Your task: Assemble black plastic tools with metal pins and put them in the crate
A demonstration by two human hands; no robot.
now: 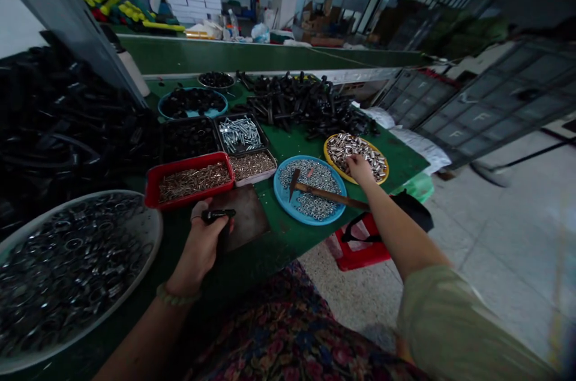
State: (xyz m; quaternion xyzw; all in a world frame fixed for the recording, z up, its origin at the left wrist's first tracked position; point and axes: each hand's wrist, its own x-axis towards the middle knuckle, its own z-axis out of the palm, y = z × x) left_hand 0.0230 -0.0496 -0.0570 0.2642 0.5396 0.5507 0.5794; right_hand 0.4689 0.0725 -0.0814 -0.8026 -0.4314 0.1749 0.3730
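My left hand (201, 242) is closed around a small black part (217, 213), holding it just above a dark metal plate (243, 216) on the green table. My right hand (359, 168) reaches into a yellow dish (384, 177) of small silver metal pieces, fingers curled down among them; what they pinch is hidden. A hammer (324, 192) with a wooden handle lies across a blue plate (288, 204) of small silver nuts, between the two hands.
A red tray (150, 186) of brass pins, black trays of screws (240, 132), a blue bowl (164, 102) of black parts and a black parts pile (306, 105) fill the table. A large round tray (148, 231) of rings sits left. A red basket (360, 249) stands on the floor.
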